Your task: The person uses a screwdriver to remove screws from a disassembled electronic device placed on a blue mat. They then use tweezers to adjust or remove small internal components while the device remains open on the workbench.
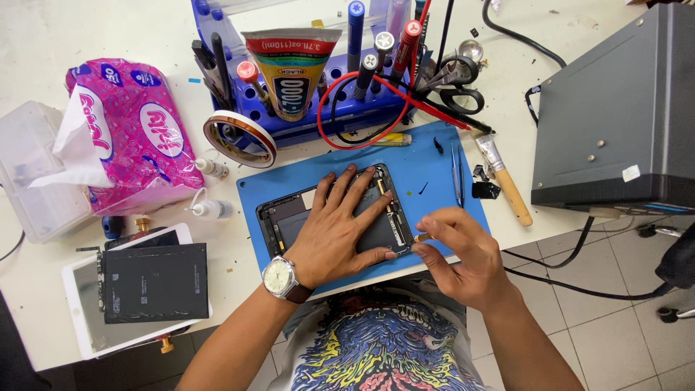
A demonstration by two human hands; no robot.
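I sit at a white worktable (101, 29) whose top is scuffed and speckled with small bits of debris. Its front edge runs slantwise below me, and past it, on my right, I see a floor of pale grey tiles (615, 333) with thin dark grout lines. Black cables (579, 246) trail off the table edge and across those tiles. The light is bright and even, throwing only soft, short shadows.

two hands (340, 232), two dropper bottles (211, 209), one scissors (456, 87).
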